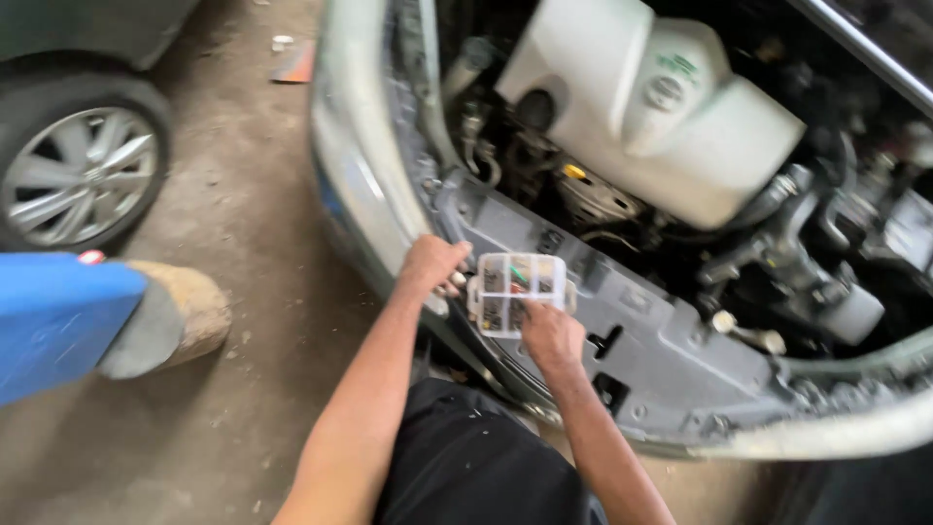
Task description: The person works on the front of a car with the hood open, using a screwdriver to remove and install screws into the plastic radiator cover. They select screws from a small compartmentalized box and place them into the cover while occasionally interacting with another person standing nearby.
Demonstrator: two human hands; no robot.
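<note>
Car [622, 321] front w/ hood up. Small clear box [517, 292] sits on the grey panel. Left hand [432, 267] curls round the box's left side. Right hand [550, 335] picks inside it, fingers bent; can't tell what's pinched. Best keep box flat.

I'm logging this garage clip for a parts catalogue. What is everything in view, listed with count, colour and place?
compartment box: one, clear plastic with small mixed-colour parts, resting on the front panel
front panel: one, grey, across the front of the engine bay
engine cover: one, pale cream, upper middle
bumper: one, silver-grey, curving along the car's front
wheel: one, silver alloy with a black tyre, upper left
blue object: one, left edge
left hand: one, at the box's left end
right hand: one, fingers in the box
</note>
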